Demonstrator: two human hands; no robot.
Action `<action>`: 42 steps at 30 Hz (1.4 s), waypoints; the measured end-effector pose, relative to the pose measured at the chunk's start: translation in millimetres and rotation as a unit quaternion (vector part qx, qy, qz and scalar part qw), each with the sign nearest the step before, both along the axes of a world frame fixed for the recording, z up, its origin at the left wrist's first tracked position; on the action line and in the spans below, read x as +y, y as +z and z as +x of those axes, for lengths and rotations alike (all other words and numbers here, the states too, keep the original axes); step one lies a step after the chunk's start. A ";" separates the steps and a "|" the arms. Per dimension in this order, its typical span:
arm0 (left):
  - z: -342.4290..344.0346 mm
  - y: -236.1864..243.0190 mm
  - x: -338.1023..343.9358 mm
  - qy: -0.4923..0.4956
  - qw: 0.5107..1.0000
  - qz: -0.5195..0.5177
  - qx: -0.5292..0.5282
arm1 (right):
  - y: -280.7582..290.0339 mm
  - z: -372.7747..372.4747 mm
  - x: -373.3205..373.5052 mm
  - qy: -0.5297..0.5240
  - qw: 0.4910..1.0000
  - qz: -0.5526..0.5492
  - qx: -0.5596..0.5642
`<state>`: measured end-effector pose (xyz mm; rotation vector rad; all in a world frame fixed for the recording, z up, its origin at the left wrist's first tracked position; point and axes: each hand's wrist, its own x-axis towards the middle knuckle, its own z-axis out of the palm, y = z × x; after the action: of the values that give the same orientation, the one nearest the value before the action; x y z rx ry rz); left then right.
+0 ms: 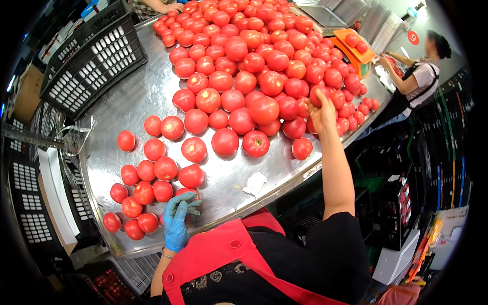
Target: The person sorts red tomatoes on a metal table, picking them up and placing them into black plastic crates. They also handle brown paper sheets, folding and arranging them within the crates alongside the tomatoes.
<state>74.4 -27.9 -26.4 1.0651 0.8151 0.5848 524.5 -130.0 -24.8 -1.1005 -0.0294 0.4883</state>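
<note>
A large heap of red tomatoes point(245, 81) covers the middle and far part of a metal table point(223, 185). My bare right hand point(323, 114) reaches to the heap's right side, its fingers closed around a tomato point(316, 95). My left hand point(176, 222), in a blue glove with greenish fingertips, is low over the table's near edge. Its fingers are bent and apart, with no tomato seen in its grasp. Just beyond its fingers lies a partly covered tomato point(186, 191). Several looser tomatoes point(144, 193) form a smaller group to its left.
A black plastic crate point(96, 58) stands tilted at the table's far left. An orange scale point(356, 53) with tomatoes on it sits at the far right, near a person point(419, 81) in an apron. Another person's hand point(172, 7) rests at the far edge. A white scrap point(255, 183) lies near the front edge.
</note>
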 end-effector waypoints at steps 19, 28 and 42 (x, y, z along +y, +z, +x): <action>-3.4 -6.0 -20.3 0.104 0.995 0.002 -0.003 | 11.3 -192.7 129.0 0.460 0.487 -0.172 -0.722; -7.6 -9.0 -12.6 0.089 0.996 -0.002 -0.004 | -20.8 -206.1 138.3 0.492 0.566 -0.190 -0.634; 51.6 14.5 20.8 -0.023 0.999 0.026 -0.038 | -14.1 -207.2 60.3 0.635 0.770 -0.040 0.041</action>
<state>126.0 -7.1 -11.9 1.1005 0.7101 0.6062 317.3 -69.7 -39.0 -1.0141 -0.7265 1.7698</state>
